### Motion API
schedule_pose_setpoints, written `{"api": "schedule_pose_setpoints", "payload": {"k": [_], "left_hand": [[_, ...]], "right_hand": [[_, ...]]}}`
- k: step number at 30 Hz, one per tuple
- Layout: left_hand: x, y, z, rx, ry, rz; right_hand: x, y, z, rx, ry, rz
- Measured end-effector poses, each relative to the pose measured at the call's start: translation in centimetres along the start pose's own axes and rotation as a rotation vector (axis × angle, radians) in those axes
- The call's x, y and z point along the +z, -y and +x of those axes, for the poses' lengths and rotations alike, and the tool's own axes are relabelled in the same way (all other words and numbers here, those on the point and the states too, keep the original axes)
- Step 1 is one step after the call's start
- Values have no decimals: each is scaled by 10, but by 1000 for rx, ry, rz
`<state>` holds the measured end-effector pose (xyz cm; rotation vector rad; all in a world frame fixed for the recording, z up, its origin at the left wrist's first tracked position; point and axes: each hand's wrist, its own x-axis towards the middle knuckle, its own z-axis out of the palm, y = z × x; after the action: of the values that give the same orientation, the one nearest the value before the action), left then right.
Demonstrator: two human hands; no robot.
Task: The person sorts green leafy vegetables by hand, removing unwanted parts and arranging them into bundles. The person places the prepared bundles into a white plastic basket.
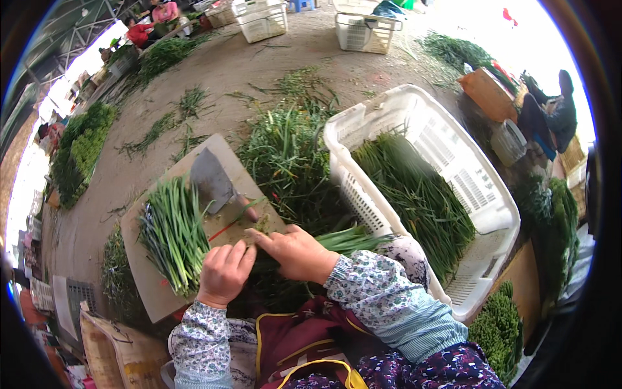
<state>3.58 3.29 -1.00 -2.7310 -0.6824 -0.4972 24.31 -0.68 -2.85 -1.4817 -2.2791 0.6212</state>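
My left hand (227, 272) has its fingers curled just above the near edge of a pale cutting board (163, 291). My right hand (299, 253) meets it from the right, thumb and forefinger close to the left fingertips. Whether anything thin is pinched between them is hidden. A sheaf of long green leafy stalks (177, 233) lies on the board, left of my left hand. A cleaver (211, 177) rests flat beyond it, its wooden handle towards my hands. Near the handle is a thin red strip (223, 231). More green leaves (350, 239) lie behind my right wrist.
At my right stands a white plastic crate (367, 187) part-filled with long green leaves (418, 194). A heap of loose leaves (291, 146) lies between board and crate. Further crates (260, 22) stand across the dirt floor (218, 73). A person (559, 114) sits at far right.
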Motion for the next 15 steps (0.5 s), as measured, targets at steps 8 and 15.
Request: {"api": "schedule_pose_setpoints", "payload": {"k": [8,15], "left_hand": [[-23,-29,4,-135,-108,-265],[15,-45,-2,-896,-257,-1673]], "right_hand": [[3,-8,6,199,-342,107],[0,14,8,155,-369,262]]}}
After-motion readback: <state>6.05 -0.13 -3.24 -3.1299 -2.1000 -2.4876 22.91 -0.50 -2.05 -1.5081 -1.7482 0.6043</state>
